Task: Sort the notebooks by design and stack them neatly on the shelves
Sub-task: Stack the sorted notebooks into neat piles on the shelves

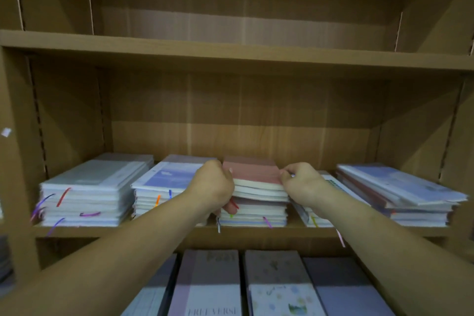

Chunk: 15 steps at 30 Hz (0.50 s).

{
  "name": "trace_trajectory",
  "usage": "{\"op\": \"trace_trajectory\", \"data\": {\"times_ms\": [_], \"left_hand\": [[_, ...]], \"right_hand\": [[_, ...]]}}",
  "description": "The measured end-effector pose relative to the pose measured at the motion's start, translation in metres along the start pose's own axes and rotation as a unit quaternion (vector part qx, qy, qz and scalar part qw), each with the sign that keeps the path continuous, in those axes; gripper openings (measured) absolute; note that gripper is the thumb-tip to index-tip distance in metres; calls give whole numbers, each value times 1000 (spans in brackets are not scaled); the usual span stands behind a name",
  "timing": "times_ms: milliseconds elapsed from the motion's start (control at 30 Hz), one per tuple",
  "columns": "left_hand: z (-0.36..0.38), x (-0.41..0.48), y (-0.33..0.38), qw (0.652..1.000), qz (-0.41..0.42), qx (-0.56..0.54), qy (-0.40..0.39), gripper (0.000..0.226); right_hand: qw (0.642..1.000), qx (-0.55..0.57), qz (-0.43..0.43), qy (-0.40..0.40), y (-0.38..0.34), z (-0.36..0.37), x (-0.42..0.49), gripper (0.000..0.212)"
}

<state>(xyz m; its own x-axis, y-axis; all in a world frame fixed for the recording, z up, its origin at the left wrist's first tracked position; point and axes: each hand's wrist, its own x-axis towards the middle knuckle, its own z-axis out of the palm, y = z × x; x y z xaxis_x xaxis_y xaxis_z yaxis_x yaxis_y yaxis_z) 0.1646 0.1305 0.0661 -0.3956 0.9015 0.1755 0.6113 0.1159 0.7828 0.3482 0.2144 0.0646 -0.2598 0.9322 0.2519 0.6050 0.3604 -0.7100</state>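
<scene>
Nearest to us, on the level below, lie flat notebooks side by side, a mauve "FREEVERSE" cover (207, 285) next to a floral cover (282, 297). We take these as a row already laid out.

Above them our forearms reach over the shelf edge (256, 235) to the middle stack (252, 215). Our left hand (214, 185) curls round the left side of the pink-topped bundle (252, 172), with fingers tucked beneath it. Our right hand (301, 183) pinches its right edge with bent fingers. We judge that the two-sided hold squares the bundle over the stack so the edges line up, though we cannot tell whether it is being set down or lifted.

The bundle is a few thin notebooks with cream page edges under a plain dusty-pink cover, and it sits slightly proud of the books beneath. Those lower books have pale covers and trailing ribbon markers.

To the left stand a blue-fronted stack (159, 187) and a white stack (87, 197), each seemingly of one design. To the right a low slanted pile (333, 185) leans behind our right hand, beside a mixed stack (400, 195) that looks unsorted.

Farther back rises the wooden back panel (243, 115), and above it the upper shelf board (230, 55).
</scene>
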Motion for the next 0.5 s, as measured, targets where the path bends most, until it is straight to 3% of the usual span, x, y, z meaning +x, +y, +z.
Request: {"op": "trace_trajectory", "data": {"times_ms": [67, 267, 367, 433, 500], "left_hand": [[-7, -1, 1, 998, 41, 49, 13, 16], [-14, -20, -23, 943, 191, 268, 48, 18], [-14, -25, -39, 933, 234, 257, 93, 18], [-10, -25, -48, 930, 256, 237, 117, 14], [-2, -23, -54, 935, 259, 213, 115, 14]], "right_hand": [[999, -52, -6, 1, -2, -1, 0, 25], [994, -57, 22, -88, -13, -15, -14, 42], [989, -60, -18, -134, -9, -18, -24, 61], [987, -97, -51, -115, -2, -12, -25, 70], [986, -129, -71, -79, 2, -7, -25, 66]]}}
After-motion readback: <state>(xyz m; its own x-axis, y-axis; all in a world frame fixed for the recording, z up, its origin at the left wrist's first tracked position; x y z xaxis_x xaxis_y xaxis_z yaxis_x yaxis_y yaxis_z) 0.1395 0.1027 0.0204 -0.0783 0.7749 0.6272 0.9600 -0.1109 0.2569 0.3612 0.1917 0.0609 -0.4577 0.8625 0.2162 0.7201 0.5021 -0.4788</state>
